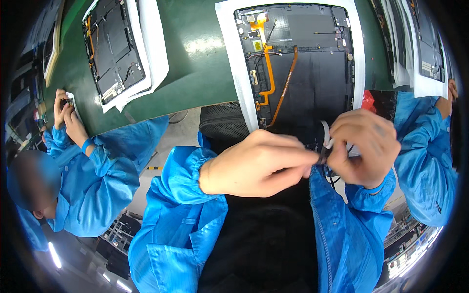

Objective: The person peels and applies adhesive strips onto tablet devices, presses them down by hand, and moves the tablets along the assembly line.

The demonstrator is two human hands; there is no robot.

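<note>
My left hand is closed, thumb and fingers pinched around a small dark part that is mostly hidden. Close against it, my right hand is curled, its fingertips at a curved white strip; motion smears it a little. Both hands are over the near edge of an open black tablet housing. An orange flat cable slants across the inside of this housing, and a wider orange flex circuit runs down its left side. White sheeting lies beneath the housing.
Another open housing lies on white sheets on the green table. A co-worker in blue handles a small part at left; another is at right beside stacked housings. A black mesh bag sits below the table edge.
</note>
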